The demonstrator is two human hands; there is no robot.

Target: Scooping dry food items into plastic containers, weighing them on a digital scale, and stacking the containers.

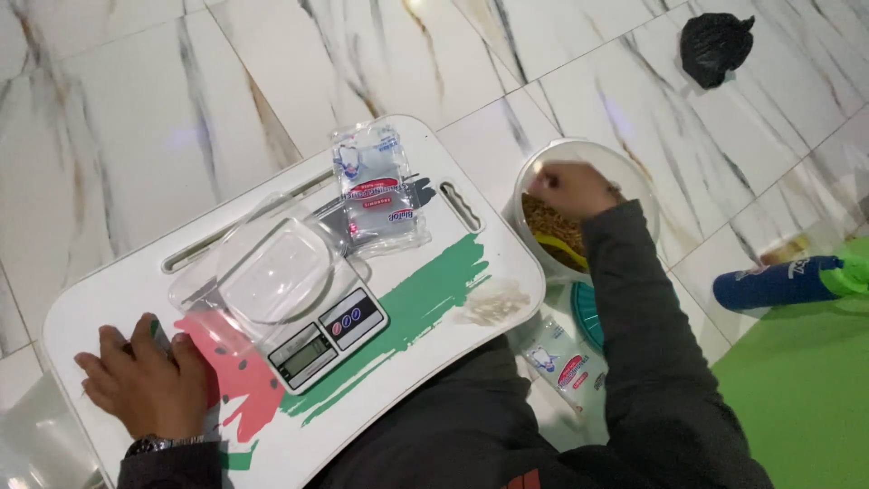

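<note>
Scale mid-frame on tray, clear tub on top. Left hand lower left, flat on tray, fingers loosely curled. Right hand upper right, bunched inside bucket; grip unclear.

**Cool, Dim Light and Soft Focus**

We are looking down through a cool, bluish, fairly dim light. Faint purple glare is sitting on the marble floor tiles. The whole picture is reading soft and grainy, and the right hand is smearing with motion blur. Shadows are staying weak and diffuse.
</note>
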